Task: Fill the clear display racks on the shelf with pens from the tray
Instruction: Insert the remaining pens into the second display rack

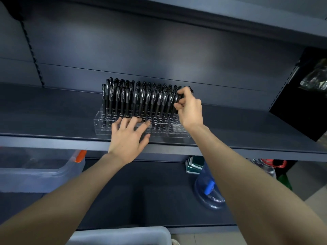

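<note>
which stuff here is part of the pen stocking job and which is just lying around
Job: clear rack, black pens, right hand pinching the end pen, left hand resting on the rack, shelf.
Lying about: storage box, green books, blue water jug.

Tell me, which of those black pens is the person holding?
The pen at the row's right end: the right hand pinches it, while the rest just stand in the clear rack.
</note>
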Motion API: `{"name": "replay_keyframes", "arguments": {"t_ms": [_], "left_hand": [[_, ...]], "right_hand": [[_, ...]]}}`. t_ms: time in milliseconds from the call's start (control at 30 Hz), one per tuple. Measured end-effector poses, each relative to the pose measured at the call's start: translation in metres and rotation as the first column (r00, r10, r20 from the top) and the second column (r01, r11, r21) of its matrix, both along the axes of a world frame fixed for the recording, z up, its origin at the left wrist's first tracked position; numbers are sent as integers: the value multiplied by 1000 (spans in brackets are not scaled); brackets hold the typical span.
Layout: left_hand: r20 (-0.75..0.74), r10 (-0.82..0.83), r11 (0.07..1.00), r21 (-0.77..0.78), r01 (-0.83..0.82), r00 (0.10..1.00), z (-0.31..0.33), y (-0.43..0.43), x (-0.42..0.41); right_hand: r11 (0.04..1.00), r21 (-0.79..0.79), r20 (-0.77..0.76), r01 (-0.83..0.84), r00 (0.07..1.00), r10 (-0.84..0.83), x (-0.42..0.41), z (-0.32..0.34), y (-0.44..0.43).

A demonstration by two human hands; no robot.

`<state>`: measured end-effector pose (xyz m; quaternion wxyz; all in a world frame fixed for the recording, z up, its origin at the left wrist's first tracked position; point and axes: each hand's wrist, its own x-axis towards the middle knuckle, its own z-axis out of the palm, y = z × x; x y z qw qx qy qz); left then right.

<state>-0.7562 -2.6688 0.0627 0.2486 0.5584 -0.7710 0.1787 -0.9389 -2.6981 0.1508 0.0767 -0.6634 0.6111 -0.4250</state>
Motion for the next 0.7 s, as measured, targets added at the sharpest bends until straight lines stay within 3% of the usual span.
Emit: {"name": "replay_keyframes", "arguments": {"t_ms": [300,700], "left_hand": [[-6,-37,996,84,37,999,9,5,3],[-226,-115,963,215,165,967,6,79,32]], "right_hand": [[999,32,-77,33,997,-30,4,1,6],[995,98,-5,-1,1000,1,19,-47,95]]}}
